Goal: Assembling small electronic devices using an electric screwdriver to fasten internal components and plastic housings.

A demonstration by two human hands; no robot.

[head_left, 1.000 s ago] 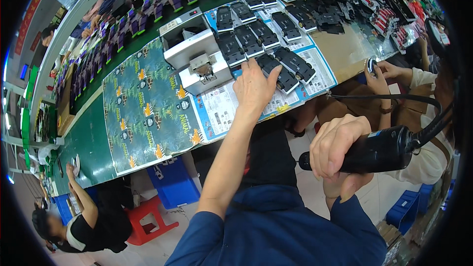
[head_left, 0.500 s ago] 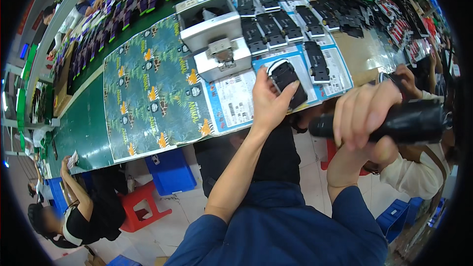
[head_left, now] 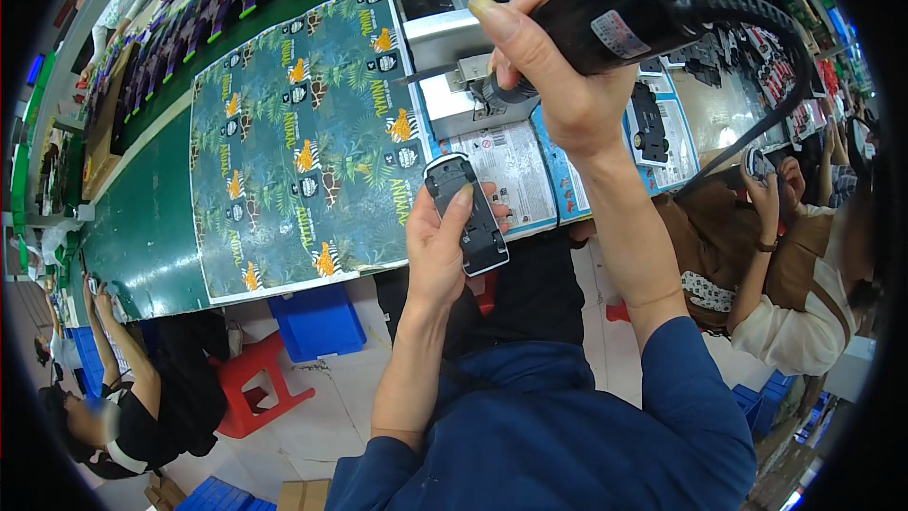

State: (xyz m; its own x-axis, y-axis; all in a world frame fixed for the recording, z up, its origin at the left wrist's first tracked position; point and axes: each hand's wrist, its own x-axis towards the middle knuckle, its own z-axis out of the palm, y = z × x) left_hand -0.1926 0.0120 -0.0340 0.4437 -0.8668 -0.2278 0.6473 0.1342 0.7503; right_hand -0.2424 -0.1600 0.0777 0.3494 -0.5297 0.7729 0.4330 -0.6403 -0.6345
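Observation:
My left hand (head_left: 435, 251) holds a toy car (head_left: 480, 238) near the table's front edge, its black underside facing up and a pale rim showing. The thumb lies across the underside, with fingers around the far side. In my right hand (head_left: 582, 99) is a black corded electric screwdriver (head_left: 615, 24), gripped around its body. Its nose points down and left at the front of a silver metal box (head_left: 435, 114), which looks like a screw feeder. The hand hides part of that box, and I cannot make out the bit's tip.
Several black car undersides (head_left: 648, 123) lie on printed sheets to the right. A patterned animal sheet (head_left: 303, 151) covers the table at left. The screwdriver's cord (head_left: 799, 76) loops down on the right. People sit at both sides; a red stool (head_left: 255, 383) and blue bin (head_left: 317, 322) stand below.
My left hand has brought the toy car left and nearer to me, turning it lengthwise. My right hand has raised the screwdriver up and left to the metal box.

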